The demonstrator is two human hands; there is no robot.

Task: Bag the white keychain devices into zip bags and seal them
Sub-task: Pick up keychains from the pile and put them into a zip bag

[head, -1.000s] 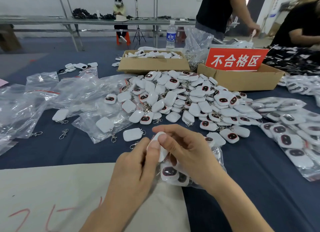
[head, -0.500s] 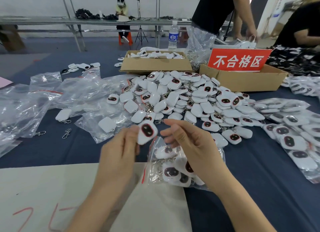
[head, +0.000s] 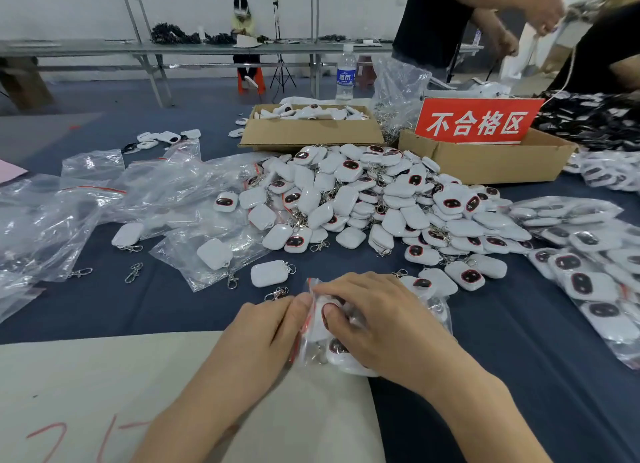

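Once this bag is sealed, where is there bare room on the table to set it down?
Bare blue cloth lies right of the right hand, between the loose pile and the filled bags. The beige sheet left of the left hand is bare too. Crowded: that pile and the empty bags at left.

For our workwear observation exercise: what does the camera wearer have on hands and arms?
Nothing visible. The left hand and right hand are ungloved, without rings showing; the left forearm and right forearm are bare to the frame edge: no sleeves, watch or bracelet.
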